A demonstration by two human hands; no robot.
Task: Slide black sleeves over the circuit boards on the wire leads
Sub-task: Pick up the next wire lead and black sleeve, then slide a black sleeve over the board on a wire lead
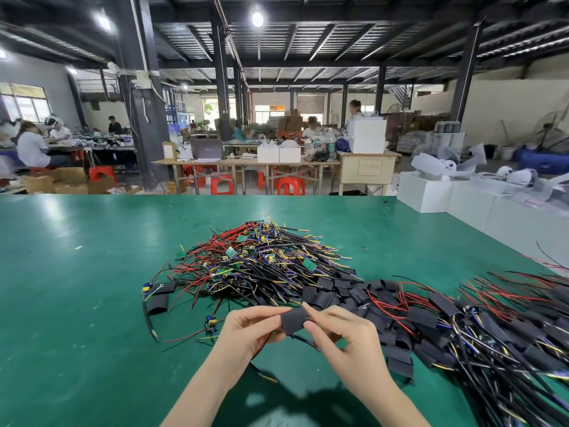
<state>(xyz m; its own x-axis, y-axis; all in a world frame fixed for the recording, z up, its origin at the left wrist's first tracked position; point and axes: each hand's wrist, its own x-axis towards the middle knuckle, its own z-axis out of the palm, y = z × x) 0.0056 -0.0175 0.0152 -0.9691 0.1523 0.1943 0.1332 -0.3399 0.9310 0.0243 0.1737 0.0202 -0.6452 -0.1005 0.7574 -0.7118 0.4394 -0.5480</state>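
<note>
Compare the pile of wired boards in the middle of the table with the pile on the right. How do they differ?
1. The middle pile shows bare green boards; the right pile has its boards covered by black sleeves.
2. The middle pile is a heaped mound; the right pile spreads flatter, out past the picture's edge.
3. The middle pile lies beyond the hands; the right pile lies beside the right hand.
Both are tangles of red, black and yellow leads on the green table.

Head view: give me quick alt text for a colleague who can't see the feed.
Both hands hold one black sleeve above a green table, the left hand and right hand pinching its ends, wires trailing below. Behind lies a pile of unsleeved boards on wire leads; sleeved ones lie heaped to the right.
</note>
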